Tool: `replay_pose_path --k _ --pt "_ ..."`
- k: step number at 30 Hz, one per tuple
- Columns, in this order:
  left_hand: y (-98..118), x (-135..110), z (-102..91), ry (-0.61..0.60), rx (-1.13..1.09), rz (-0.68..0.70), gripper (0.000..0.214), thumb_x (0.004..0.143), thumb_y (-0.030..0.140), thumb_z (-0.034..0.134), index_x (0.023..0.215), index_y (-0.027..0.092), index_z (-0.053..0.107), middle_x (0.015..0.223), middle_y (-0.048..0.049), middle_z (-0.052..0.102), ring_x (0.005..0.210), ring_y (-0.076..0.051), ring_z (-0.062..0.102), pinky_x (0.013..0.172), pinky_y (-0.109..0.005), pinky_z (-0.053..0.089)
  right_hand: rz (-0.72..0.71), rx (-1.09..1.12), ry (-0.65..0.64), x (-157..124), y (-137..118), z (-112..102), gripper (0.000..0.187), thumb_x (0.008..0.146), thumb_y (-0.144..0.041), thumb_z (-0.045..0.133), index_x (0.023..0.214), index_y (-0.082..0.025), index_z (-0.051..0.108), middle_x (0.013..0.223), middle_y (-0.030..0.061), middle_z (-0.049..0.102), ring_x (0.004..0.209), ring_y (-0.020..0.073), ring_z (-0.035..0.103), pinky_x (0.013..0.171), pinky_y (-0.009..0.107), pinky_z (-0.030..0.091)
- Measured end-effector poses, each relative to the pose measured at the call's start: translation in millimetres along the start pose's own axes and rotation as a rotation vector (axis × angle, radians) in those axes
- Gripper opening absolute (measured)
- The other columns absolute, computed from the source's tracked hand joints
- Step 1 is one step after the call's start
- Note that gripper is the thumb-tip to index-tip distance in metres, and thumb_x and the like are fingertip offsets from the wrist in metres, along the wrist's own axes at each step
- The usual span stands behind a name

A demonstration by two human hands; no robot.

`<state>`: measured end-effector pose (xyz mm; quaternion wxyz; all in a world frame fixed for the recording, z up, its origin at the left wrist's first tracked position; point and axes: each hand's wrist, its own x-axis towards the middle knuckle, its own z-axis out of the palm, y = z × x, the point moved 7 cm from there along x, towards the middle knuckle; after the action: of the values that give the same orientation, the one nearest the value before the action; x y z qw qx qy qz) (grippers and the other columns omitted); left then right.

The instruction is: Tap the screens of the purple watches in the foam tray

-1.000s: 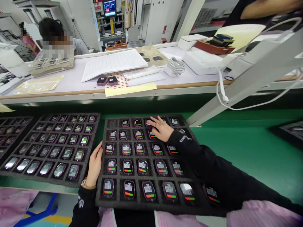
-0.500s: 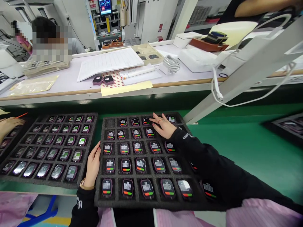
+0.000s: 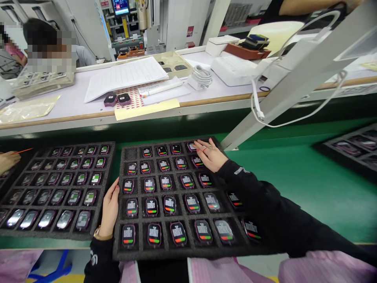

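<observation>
A black foam tray (image 3: pixel 165 251) with rows of smartwatches lies in front of me, their lit screens showing white text above red and green bars. My left hand (image 3: pixel 110 206) rests along the tray's left edge, fingers stretched against its side. Over the far right part of the tray, my right hand (image 3: pixel 210 155) has its fingers extended and touches the screen of a smartwatch (image 3: pixel 191 146) in the far row. Those fingers partly cover that watch. My right sleeve hides some right-hand cells. The far left cell (image 3: pixel 131 154) holds no watch.
A second watch tray (image 3: pixel 110 177) lies to the left, near another person's hand (image 3: pixel 8 162) with a thin orange stick. Another tray (image 3: pixel 332 151) is at the right on the green surface (image 3: pixel 282 169). A slanted white post (image 3: pixel 265 96) rises beyond my right hand. Papers lie on the raised shelf (image 3: pixel 73 106).
My right hand has moved right along the far row, uncovering the watch it was near. My left hand stays at the tray edge. The camera view has shifted slightly.
</observation>
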<state>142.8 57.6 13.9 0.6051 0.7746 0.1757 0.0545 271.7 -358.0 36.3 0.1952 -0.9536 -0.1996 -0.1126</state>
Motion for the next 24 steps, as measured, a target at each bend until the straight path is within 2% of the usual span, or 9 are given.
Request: replay_pose_path --k 6,12,16,19,24 --pt "1.0 -1.1 0.5 0.002 -0.011 -0.012 0.046 0.091 0.045 0.056 0.131 0.022 0.064 0.143 -0.0058 0.060 0.138 -0.027 0.050 0.125 -0.047 0.032 0.002 0.013 0.007 3.2 2.7 5.1 0.052 0.099 -0.028 0.029 0.128 -0.008 0.067 0.132 0.0168 0.064 0.134 0.0350 0.051 0.118 0.069 0.024" --pt "3.9 -1.5 1.8 0.003 -0.016 -0.028 0.047 0.090 0.044 0.057 0.131 0.022 0.064 0.141 -0.0062 0.061 0.136 -0.026 0.051 0.124 -0.046 0.032 0.116 0.005 0.065 -10.5 30.7 -19.1 0.054 0.102 -0.027 0.025 0.129 -0.008 0.067 0.136 0.0169 0.061 0.136 0.0338 0.050 0.119 0.068 0.025" --pt "5.0 0.6 1.3 0.014 -0.009 0.000 0.048 0.089 0.045 0.057 0.129 0.020 0.066 0.141 -0.0075 0.061 0.137 -0.027 0.051 0.124 -0.047 0.033 0.177 -0.001 0.073 -21.4 46.3 -27.8 0.052 0.103 -0.027 0.025 0.125 -0.014 0.071 0.134 0.0126 0.063 0.135 0.0318 0.051 0.118 0.066 0.028" --pt "3.5 1.9 0.4 0.025 0.002 0.003 0.049 0.088 0.045 0.058 0.128 0.019 0.066 0.141 -0.0075 0.061 0.137 -0.028 0.051 0.124 -0.049 0.032 0.197 0.000 0.073 -23.9 50.7 -27.8 0.052 0.103 -0.026 0.025 0.123 -0.017 0.072 0.132 0.0106 0.065 0.134 0.0308 0.052 0.119 0.065 0.028" --pt "3.5 2.6 0.2 0.023 0.018 0.006 0.049 0.088 0.045 0.057 0.128 0.019 0.066 0.141 -0.0076 0.061 0.137 -0.028 0.051 0.124 -0.050 0.032 0.193 0.004 0.054 -18.3 47.6 -20.3 0.052 0.102 -0.025 0.025 0.124 -0.014 0.072 0.133 0.0119 0.064 0.135 0.0318 0.051 0.119 0.066 0.026"
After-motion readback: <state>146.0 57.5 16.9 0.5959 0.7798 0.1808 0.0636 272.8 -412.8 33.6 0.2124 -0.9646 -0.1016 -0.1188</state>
